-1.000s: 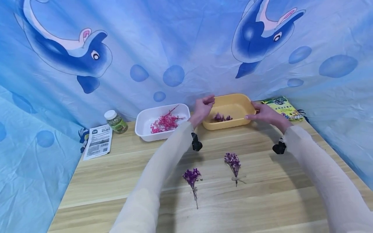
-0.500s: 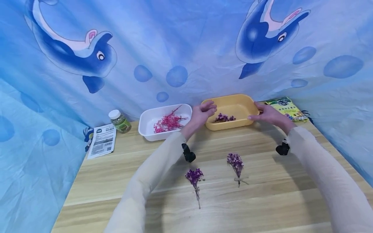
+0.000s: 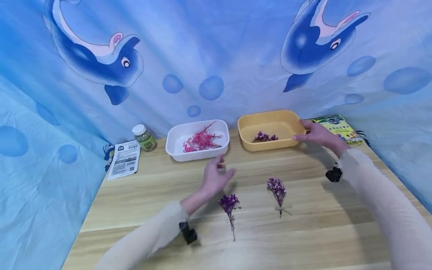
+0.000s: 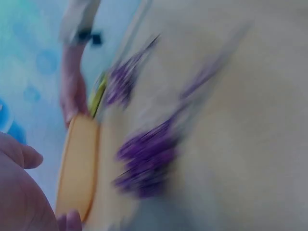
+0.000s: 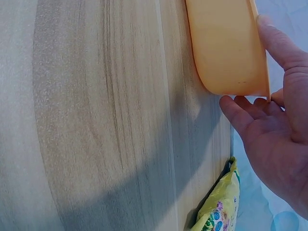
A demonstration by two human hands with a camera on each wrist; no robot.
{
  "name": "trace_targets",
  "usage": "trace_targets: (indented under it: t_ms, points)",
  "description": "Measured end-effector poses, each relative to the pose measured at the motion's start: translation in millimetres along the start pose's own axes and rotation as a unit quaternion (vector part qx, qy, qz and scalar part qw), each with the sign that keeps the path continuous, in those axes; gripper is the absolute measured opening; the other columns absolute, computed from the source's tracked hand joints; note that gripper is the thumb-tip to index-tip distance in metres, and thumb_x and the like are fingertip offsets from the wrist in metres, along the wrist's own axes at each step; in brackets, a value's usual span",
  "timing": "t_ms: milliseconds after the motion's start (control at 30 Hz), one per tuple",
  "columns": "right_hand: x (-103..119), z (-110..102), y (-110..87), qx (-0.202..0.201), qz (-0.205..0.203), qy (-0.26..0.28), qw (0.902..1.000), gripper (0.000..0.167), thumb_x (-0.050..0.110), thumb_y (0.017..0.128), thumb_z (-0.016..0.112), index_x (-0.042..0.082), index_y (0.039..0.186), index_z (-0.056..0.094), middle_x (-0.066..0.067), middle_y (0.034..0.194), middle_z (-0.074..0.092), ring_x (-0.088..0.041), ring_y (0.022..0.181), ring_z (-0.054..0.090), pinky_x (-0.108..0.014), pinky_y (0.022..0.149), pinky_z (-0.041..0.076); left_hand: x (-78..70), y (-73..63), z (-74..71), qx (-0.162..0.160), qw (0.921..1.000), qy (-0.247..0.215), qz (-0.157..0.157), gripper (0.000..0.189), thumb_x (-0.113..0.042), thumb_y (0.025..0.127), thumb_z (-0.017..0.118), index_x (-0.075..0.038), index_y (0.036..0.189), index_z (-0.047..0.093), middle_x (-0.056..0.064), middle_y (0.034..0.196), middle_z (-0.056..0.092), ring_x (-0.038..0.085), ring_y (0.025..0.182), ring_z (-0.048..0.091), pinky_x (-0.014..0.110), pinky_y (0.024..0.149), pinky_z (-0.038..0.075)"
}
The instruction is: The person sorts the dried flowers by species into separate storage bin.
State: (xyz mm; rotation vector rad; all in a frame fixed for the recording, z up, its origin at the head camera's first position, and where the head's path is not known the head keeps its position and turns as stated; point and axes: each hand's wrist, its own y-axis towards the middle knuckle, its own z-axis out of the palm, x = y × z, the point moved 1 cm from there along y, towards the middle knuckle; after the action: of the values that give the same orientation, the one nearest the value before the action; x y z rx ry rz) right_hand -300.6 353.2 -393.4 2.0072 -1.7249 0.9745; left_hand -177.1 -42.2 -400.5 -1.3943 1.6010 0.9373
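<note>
My left hand (image 3: 216, 176) is over the table in front of the white basin (image 3: 197, 155), fingers relaxed and holding nothing. Just below it in the head view lies a tied bunch of purple dried flowers (image 3: 228, 204), blurred in the left wrist view. A second purple bunch (image 3: 277, 191), bound with twine, lies to the right. My right hand (image 3: 318, 135) grips the right end of the yellow basin (image 3: 278, 143), with the thumb on its rim (image 5: 262, 57) and the other fingers at its end wall. Purple flowers (image 3: 264, 137) lie inside that basin; pink dried flowers (image 3: 200, 140) fill part of the white one.
At the back left stand a white-capped jar (image 3: 145, 138) and a flat white printed packet (image 3: 125, 159). A yellow-green bag (image 3: 341, 128) lies behind my right hand. A blue dolphin-print curtain (image 3: 236, 56) hangs around the wooden table (image 3: 256, 240).
My left hand has left the yellow basin's left end and come back toward the near left, over the table. The right hand stays at the yellow basin. The head view has shifted slightly.
</note>
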Motion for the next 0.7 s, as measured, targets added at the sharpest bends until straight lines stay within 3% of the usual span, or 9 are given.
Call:
trace_targets:
  t_ms: [133,267,400,700]
  points:
    - [-0.2,-4.1,-1.4,-0.004,0.0,-0.007,1.0,0.107,0.049,0.092,0.07,-0.001,0.157,0.0,-0.032,0.159,0.01,-0.054,0.141,0.019,-0.062,0.113,0.022,13.1,-52.3,-1.2,-0.002,1.0,0.006,-0.003,0.087,-0.017,0.082,0.081,0.01,0.149,0.032,0.029,0.132,0.045,0.043,0.12,0.049,0.052,0.105,0.044]
    - [-1.1,-6.9,-1.3,-0.002,-0.006,-0.007,1.0,0.108,0.048,0.092,0.069,-0.001,0.156,-0.001,-0.032,0.159,0.01,-0.054,0.14,0.02,-0.062,0.113,0.023,25.7,-86.5,6.8,-0.011,0.9998,0.007,-0.016,0.09,-0.019,0.08,0.083,0.01,0.147,0.032,0.027,0.134,0.04,0.042,0.125,0.045,0.053,0.109,0.038]
    - [-2.7,-6.4,-0.5,-0.001,-0.001,-0.003,1.0,0.107,0.047,0.093,0.069,0.0,0.156,-0.004,-0.032,0.159,0.009,-0.053,0.141,0.019,-0.062,0.113,0.023,33.2,-99.7,17.7,-0.024,0.9992,0.032,0.001,0.091,-0.02,0.076,0.085,0.009,0.146,0.034,0.026,0.136,0.038,0.04,0.126,0.044,0.053,0.111,0.036]
    - [-0.3,0.2,0.6,0.001,0.001,0.001,1.0,0.108,0.048,0.093,0.069,0.0,0.157,-0.003,-0.031,0.16,0.009,-0.052,0.142,0.018,-0.062,0.114,0.022,49.1,-104.5,36.8,-0.063,0.9912,0.105,0.049,0.091,-0.016,0.067,0.091,0.004,0.142,0.042,0.017,0.133,0.039,0.033,0.124,0.036,0.052,0.104,0.038]
